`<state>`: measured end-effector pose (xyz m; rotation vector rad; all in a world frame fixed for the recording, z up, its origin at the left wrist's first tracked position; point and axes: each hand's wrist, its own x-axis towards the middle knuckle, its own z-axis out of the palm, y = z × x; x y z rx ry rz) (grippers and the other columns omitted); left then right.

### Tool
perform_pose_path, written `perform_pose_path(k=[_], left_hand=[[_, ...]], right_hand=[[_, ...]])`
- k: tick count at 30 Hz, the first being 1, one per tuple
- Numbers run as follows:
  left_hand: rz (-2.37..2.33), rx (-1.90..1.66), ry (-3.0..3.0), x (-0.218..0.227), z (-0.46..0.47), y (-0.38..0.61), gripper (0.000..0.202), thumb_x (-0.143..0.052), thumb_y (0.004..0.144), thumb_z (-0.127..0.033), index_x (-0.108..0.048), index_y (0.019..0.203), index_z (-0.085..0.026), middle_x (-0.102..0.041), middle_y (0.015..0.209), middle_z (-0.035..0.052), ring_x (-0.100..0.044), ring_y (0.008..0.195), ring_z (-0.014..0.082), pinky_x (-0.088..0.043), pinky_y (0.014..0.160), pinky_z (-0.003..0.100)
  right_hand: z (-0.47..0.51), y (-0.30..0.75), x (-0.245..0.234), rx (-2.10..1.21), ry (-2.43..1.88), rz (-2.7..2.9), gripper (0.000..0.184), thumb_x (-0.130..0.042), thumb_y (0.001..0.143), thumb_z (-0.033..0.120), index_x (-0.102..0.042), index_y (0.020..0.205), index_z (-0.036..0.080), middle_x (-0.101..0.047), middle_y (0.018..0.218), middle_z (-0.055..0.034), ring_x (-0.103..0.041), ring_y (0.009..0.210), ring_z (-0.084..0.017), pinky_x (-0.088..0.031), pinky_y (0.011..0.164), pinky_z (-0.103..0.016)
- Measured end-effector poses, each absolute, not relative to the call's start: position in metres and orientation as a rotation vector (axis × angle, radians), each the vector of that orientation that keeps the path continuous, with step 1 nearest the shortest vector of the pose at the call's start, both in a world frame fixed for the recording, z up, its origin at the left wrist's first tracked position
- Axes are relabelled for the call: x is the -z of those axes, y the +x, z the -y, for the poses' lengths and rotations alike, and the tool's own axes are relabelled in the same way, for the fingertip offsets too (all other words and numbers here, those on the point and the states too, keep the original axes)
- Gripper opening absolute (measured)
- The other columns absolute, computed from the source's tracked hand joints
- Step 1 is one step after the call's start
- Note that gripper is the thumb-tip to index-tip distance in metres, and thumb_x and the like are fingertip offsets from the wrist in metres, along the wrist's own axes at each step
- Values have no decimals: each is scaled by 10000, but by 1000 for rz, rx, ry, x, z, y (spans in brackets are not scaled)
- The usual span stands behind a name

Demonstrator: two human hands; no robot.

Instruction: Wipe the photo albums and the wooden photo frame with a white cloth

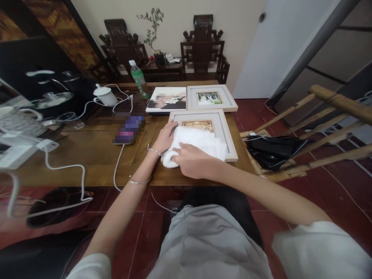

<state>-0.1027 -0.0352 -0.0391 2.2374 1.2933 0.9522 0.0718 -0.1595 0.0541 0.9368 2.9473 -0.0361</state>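
Observation:
A light wooden picture frame (231, 146) lies on the wooden table near its front edge. A brown printed picture shows inside its grey mat, partly covered by a folded white cloth (200, 141). My right hand (192, 159) grips this cloth at its near left part and presses it against the frame's front. On the left side of the frame, my left hand (166, 136) holds the edge, its fingers bent over the rim. Behind lie another framed photo (209, 97) and, to its left, a white-bordered picture (167, 99) with a blurred portrait.
Left of the frames are a phone (129, 130) on a charging cable, a green-labelled bottle (139, 78), a lidded white cup (105, 95) and a clear plastic cup (71, 120). A power strip (29, 149) trails cables. A bamboo chair (293, 128) holding a black bag stands at right.

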Motion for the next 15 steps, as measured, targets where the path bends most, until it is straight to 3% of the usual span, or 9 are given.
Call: perform_pose_path(k=[3, 9, 15], left_hand=[[-1282, -941, 2245, 38, 36, -104, 465, -426, 891, -227, -606, 1315, -163, -566, 1452, 125, -391, 1459, 289, -295, 1215, 515], [-1266, -954, 2291, 41, 34, -103, 467, -440, 881, -212, -605, 1317, -179, -576, 1441, 112, -402, 1452, 288, -279, 1225, 523], [-1269, -964, 2288, 46, 30, -102, 485, -438, 854, -175, -616, 1305, -164, -578, 1434, 122, -389, 1459, 288, -263, 1236, 526]], right_hand=[[160, 75, -53, 13, 976, -2948, 292, -442, 902, 55, -695, 1045, 87, -691, 1119, -198, -599, 1089, -291, -427, 915, -410], [171, 134, -73, 7, 1094, -2768, 331, -463, 812, -26, -718, 983, 99, -717, 1013, -188, -664, 951, -270, -458, 832, -360], [186, 168, -75, -44, 1223, -2751, 375, -462, 750, -62, -729, 965, 91, -719, 1066, -199, -649, 1113, -297, -467, 957, -393]])
